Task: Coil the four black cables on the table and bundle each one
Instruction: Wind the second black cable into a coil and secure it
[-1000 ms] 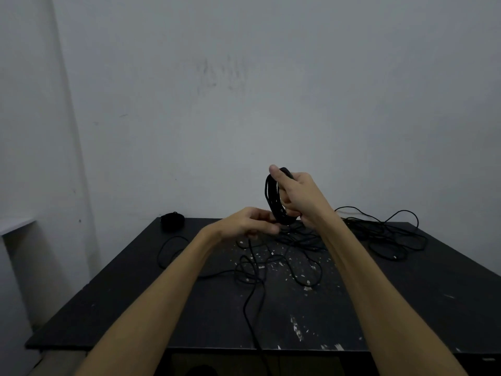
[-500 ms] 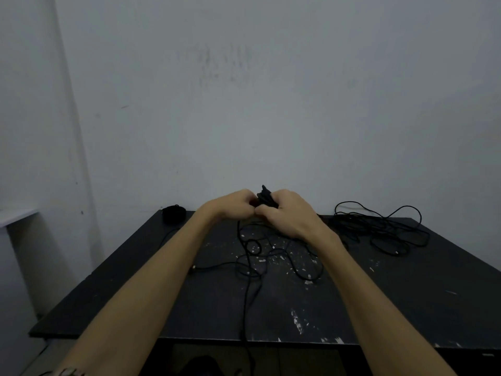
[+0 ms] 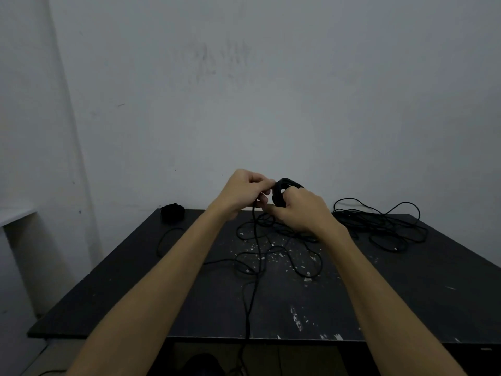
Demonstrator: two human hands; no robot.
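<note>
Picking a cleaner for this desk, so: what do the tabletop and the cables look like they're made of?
The tabletop looks like a board with a matte black painted or laminated coat; pale chips and scratches show where it has worn. The loose cables and the coil held in both hands look like matte black rubber or plastic jacketing, bending freely. Neither is certain.

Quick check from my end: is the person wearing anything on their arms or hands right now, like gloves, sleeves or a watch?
No. Both forearms are bare up to the bottom edge of the picture, with no sleeves in view. The left hand and the right hand wear no gloves, and no rings or watch show.
</note>
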